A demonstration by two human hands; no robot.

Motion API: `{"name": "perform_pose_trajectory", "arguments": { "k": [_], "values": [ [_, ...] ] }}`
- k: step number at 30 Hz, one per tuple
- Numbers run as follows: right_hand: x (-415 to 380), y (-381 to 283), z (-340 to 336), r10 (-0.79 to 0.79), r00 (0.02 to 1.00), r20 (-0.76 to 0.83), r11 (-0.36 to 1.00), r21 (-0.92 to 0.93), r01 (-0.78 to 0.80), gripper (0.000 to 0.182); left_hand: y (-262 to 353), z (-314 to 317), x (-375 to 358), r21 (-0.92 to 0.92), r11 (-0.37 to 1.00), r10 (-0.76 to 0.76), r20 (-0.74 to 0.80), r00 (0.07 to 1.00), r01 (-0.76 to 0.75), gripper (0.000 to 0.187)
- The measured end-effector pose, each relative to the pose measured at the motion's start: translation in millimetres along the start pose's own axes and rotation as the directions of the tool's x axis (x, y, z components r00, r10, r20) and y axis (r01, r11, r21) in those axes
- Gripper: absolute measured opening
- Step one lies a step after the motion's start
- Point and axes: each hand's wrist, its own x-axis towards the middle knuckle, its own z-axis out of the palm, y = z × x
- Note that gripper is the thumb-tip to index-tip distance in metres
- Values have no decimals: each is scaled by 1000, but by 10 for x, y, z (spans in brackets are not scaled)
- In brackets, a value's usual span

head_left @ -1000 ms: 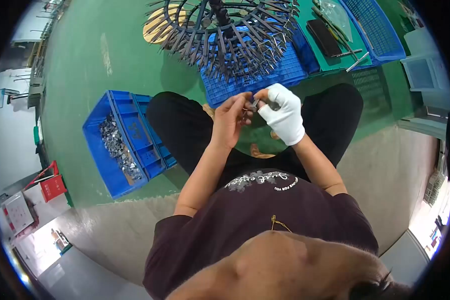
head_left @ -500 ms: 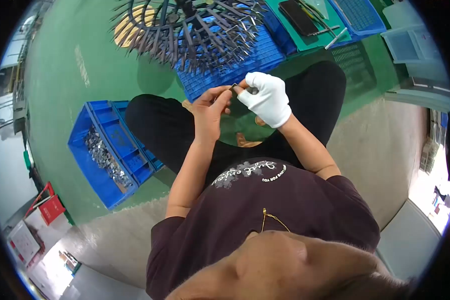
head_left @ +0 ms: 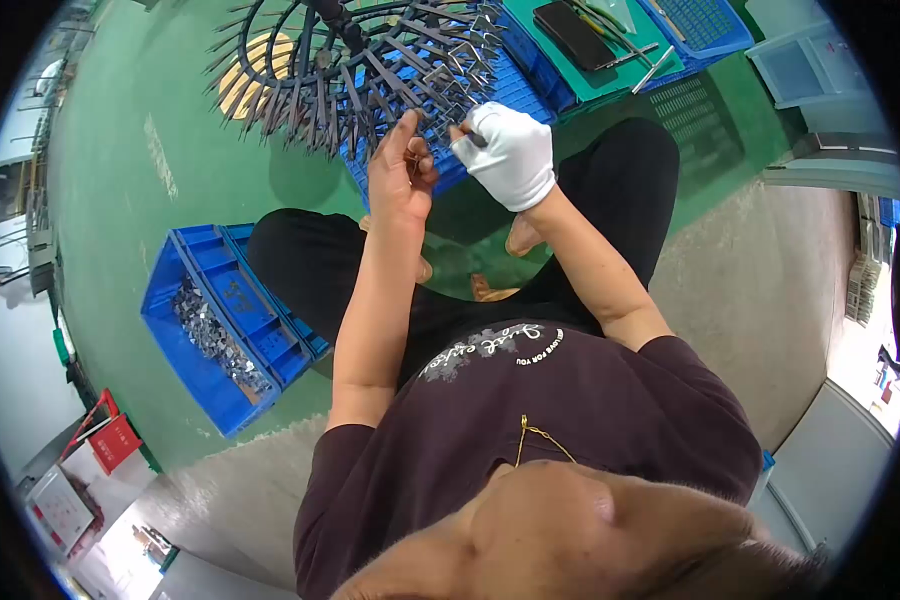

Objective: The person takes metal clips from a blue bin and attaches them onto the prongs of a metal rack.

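Note:
A round black rack [head_left: 355, 75] with many thin outward prongs stands in front of me, and small bent metal pieces [head_left: 440, 75] hang on its right side. My bare left hand [head_left: 402, 172] is at the rack's near edge, its index finger reaching up among the prong tips and its other fingers curled; what they pinch is too small to make out. To its right, my right hand [head_left: 510, 155] in a white glove is closed around a small dark object [head_left: 477, 140], close to the prongs. A blue crate [head_left: 525, 75] lies beneath the rack.
At my left a blue bin [head_left: 185, 345] holds a heap of small metal pieces [head_left: 215, 335], beside another blue bin [head_left: 270, 325]. A green board [head_left: 610, 85] at upper right carries a dark case [head_left: 573, 35] and pliers [head_left: 610, 20]. Beyond is a blue basket [head_left: 705, 30].
Both hands have moved forward and apart, from meeting at a small metal piece above my lap to the rack's near edge. The view has shifted slightly.

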Motion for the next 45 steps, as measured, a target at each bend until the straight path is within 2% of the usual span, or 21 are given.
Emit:
{"name": "perform_pose_trajectory", "arguments": {
  "k": [5,11,27,33,45],
  "values": [
    [23,77,123,-124,991,-44,990,-68,121,17,-14,118,73,-21,995,93,-119,989,-96,27],
    [11,108,172,-175,984,-40,978,-120,169,15,-24,100,144,-24,989,147,-64,987,-149,21],
    [80,138,243,-170,984,-45,978,-132,163,13,-5,137,257,-63,981,177,-69,982,-181,17],
    [160,-13,168,-92,994,52,969,-225,102,14,0,134,261,-58,981,178,-84,980,-183,15],
    [162,12,159,-92,995,37,980,-173,97,16,0,152,238,-41,986,158,-83,984,-162,13]
  ]
}}
